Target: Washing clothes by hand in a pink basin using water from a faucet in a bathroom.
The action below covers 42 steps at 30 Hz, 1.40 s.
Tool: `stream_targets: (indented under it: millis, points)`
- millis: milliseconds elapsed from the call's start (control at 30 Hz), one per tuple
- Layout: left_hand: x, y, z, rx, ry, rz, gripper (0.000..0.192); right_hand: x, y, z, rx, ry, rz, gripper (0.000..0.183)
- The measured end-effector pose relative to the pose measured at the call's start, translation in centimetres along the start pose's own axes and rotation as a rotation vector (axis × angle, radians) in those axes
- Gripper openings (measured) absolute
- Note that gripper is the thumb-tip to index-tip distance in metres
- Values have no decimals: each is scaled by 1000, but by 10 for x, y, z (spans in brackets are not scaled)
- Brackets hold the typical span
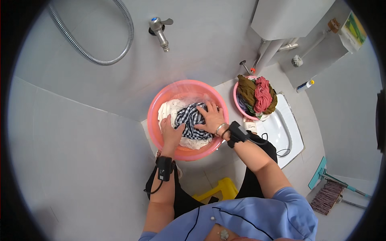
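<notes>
Before me stands a pink plastic basin [153, 132] with wet clothes in it. A black-and-white checked cloth [190, 120] lies over a white garment [167, 109] that shows at the left and at the near side. My left hand [172, 132] rests at the left edge of the checked cloth, over the white garment, thumb apart from the fingers. On the right part of the checked cloth lies my right hand [212, 118], its fingers spread and pressed on the fabric. Neither hand is seen closed on cloth. Water at the basin's bottom is partly hidden by the clothes.
A smaller pink basin [236, 101] heaped with brown and red clothes stands right, by a white squat toilet [297, 135]. A metal tap [159, 33] and a shower hose [104, 62] are on the wall. Behind the basin is a yellow stool [229, 186]; a mop [327, 197] lies right.
</notes>
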<state>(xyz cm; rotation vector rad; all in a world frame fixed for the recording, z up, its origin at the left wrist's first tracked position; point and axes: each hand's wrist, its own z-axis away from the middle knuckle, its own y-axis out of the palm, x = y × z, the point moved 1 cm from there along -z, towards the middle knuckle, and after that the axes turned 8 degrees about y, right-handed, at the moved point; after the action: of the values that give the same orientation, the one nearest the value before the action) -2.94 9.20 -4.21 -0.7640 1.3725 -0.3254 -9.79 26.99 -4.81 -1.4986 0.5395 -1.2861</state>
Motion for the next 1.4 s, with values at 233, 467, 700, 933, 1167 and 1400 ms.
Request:
stream_targets:
  millis: [233, 467, 700, 933, 1167, 1400]
  points:
    - [-19, -27, 1, -25, -6, 254, 64, 10, 73, -9, 311, 20, 297, 89]
    - [-27, -30, 5, 64, -62, 250, 61, -14, 81, -44, 220, 11, 315, 62]
    - [-39, -11, 8, 67, -567, 891, 75, -40, 16, -29, -68, 103, -625, 32]
    - [-73, -5, 2, 385, -377, 1678, 59, 45, -52, 44, -419, -600, -573, 39]
    - [-71, -4, 34, 11, 48, 835, 44, 59, -38, 59, -268, -642, -474, 30]
    - [-49, 0, -1, 100, -281, 976, 42, 40, -31, 30, -296, -849, -224, 29]
